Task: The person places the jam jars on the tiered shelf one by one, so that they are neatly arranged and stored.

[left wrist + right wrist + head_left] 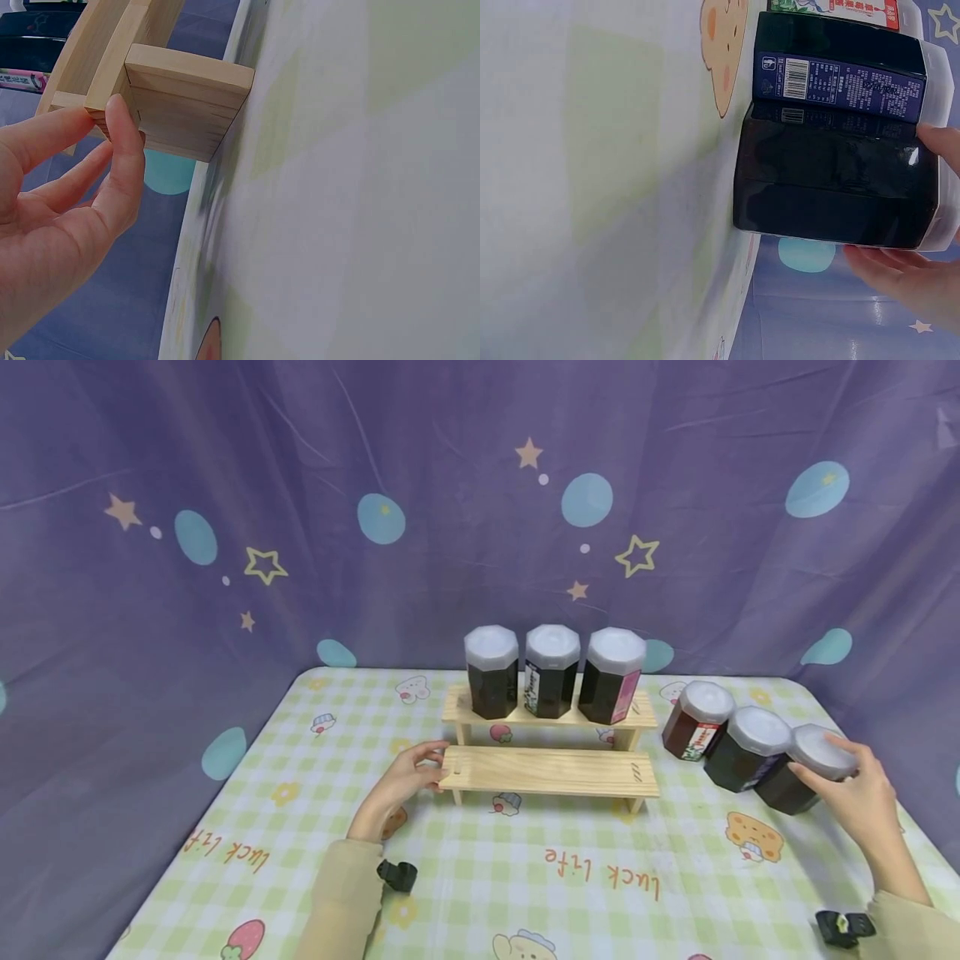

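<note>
A two-step wooden rack (551, 772) stands on the table. My left hand (408, 772) pinches the left end of its lower step; in the left wrist view, thumb and index finger (56, 135) meet at the board's corner. On the right, my right hand (866, 793) grips the nearest dark jar (783, 789) around its translucent lid, thumb on one side and fingers on the other. That jar stands upright, right beside a second dark jar (742, 760) with a purple label (840, 82). Behind them is a reddish-brown jar (686, 731) with a red-and-white label.
Three dark jars with pale lids, a left jar (492, 692), a middle jar (555, 687) and a right jar (600, 692), stand in a row on the upper step. A checkered tablecloth (480, 877) covers the table; a purple curtain (465, 585) hangs behind it.
</note>
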Demonstrator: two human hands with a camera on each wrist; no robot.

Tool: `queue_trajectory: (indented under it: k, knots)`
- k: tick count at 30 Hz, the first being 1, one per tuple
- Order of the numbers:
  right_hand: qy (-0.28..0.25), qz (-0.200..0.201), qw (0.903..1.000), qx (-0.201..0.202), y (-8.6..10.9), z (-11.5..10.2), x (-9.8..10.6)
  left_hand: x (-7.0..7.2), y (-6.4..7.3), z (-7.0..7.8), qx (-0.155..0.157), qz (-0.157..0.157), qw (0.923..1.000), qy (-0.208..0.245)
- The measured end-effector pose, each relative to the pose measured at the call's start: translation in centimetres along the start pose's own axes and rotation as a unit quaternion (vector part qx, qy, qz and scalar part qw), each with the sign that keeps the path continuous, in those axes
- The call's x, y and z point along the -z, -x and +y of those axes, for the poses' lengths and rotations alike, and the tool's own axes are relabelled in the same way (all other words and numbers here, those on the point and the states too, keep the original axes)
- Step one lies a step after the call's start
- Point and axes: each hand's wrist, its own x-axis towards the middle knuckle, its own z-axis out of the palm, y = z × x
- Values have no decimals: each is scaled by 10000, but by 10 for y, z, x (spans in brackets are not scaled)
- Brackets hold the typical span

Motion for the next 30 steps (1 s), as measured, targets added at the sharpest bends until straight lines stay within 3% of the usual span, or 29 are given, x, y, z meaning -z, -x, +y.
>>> queue_trajectory:
  k: [7, 11, 20, 30]
  knots:
    - [-5, -19, 10000, 25, 0, -1, -2, -3, 13, 18, 5, -84, 9999, -59]
    - [-35, -35, 10000, 19, 0, 0, -3, -3, 15, 21, 10, -75, 10000, -58]
    - [-100, 307, 9987, -406, -2, 2, -6, 3, 3, -1, -93, -41, 9999, 21]
    - [72, 393, 9979, -500, 1, 0, -3, 1, 1, -3, -130, -15, 9999, 31]
